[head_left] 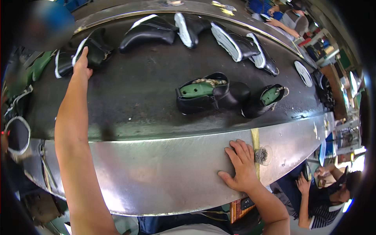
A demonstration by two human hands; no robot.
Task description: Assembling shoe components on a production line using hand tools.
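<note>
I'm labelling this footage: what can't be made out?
Head view, every item:
1) Left hand: whether it grips the black boot, hidden by the hand itself.
2) Pieces in the clear cup: their kind, too small.
3) Blue-and-dark shape, upper left: blurred.

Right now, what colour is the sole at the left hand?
The sole is white, shown in head view.

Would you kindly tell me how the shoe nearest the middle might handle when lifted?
The shoe is probably stiff, since a green form sits inside. That form may also make it heavy for its size. Its shiny surface could feel slippery.
</note>
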